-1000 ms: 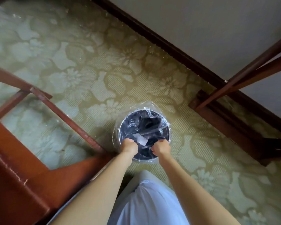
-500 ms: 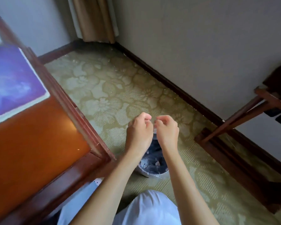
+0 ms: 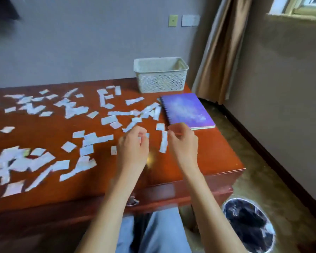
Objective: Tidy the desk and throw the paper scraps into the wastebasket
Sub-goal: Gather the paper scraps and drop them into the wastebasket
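White torn paper scraps [image 3: 91, 138], flat and mostly rectangular, are lying strewn across the glossy red-brown wooden desk [image 3: 208, 157], thickest toward its left edge. One long narrow strip [image 3: 163, 142] is pointing from the front edge toward the back. The left hand [image 3: 133, 145] and right hand [image 3: 183, 141] are hovering over the desk's right half, fingers loosely curled. The right is gripping nothing visible; whether the left is pinching a scrap, I cannot tell. The round dark wastebasket lined with clear plastic [image 3: 232, 201] is standing mouth-up on the floor by the front right corner. A white lattice plastic basket [image 3: 161, 81] is sitting at the back edge, with a purple spiral notebook [image 3: 187, 111] lying lengthwise front to back along the right edge.
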Motion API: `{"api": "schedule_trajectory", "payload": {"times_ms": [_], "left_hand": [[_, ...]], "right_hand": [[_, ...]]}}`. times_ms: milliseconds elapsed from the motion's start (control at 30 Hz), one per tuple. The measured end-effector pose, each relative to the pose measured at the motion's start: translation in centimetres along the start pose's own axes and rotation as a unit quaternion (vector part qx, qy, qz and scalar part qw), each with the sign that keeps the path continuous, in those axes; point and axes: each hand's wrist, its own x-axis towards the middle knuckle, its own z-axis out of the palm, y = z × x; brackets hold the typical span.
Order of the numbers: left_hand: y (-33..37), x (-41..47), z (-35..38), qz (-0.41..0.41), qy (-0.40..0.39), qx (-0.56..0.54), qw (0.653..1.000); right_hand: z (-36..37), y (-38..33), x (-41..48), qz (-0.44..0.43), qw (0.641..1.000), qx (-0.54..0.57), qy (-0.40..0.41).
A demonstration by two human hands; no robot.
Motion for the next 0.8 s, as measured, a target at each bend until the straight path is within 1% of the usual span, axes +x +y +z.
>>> {"api": "schedule_trajectory", "payload": {"times_ms": [67,133,200,233,300,367,433,533,600,633,700,767,800], "left_hand": [[-3.9,0.3,-2.1,-0.047,0.004,0.021,0.999],[-7.0,0.7,-3.5,-0.079,0.01,0.039,0.996],[-9.5,1.1,-4.5,-0.098,0.015,0.075,0.992],[-10.5,1.5,-4.9,-0.105,0.013,0.105,0.989],[-12.3,2.3,-5.4,-0.126,-0.023,0.184,0.974],[-13.7,3.1,-5.3,-0.158,-0.084,0.241,0.954],[-14.6,3.8,-4.7,-0.167,-0.124,0.26,0.943],[-14.7,4.7,-4.1,-0.138,-0.131,0.245,0.951],[-14.4,5.4,-3.7,-0.108,-0.132,0.233,0.957],[-14.2,5.7,-3.5,-0.09,-0.133,0.22,0.962],[-13.5,6.4,-3.5,-0.068,-0.138,0.159,0.975],[-13.0,7.1,-4.2,-0.069,-0.137,0.092,0.984],[-13.1,7.4,-4.7,-0.066,-0.133,0.08,0.986]], "right_hand": [[3.9,-1.1,-1.1,-0.023,0.996,-0.057,-0.06],[7.0,-1.4,-1.7,-0.04,0.983,-0.153,-0.092],[9.1,-1.2,-1.8,-0.031,0.963,-0.257,-0.075],[9.7,-1.0,-1.7,-0.013,0.954,-0.294,-0.059],[10.4,-0.5,-1.5,0.035,0.943,-0.329,-0.044],[10.8,-0.2,-1.2,0.078,0.938,-0.335,-0.05],[11.1,-0.5,-0.7,0.089,0.935,-0.338,-0.057],[11.5,-1.6,-0.2,0.041,0.953,-0.293,-0.063],[12.1,-2.7,-0.1,-0.001,0.965,-0.245,-0.095],[12.5,-3.1,-0.2,-0.015,0.967,-0.228,-0.113],[12.9,-3.5,0.0,-0.031,0.97,-0.2,-0.135],[12.9,-3.5,0.6,-0.039,0.977,-0.177,-0.116],[12.7,-3.4,1.0,-0.042,0.977,-0.183,-0.101]]}}
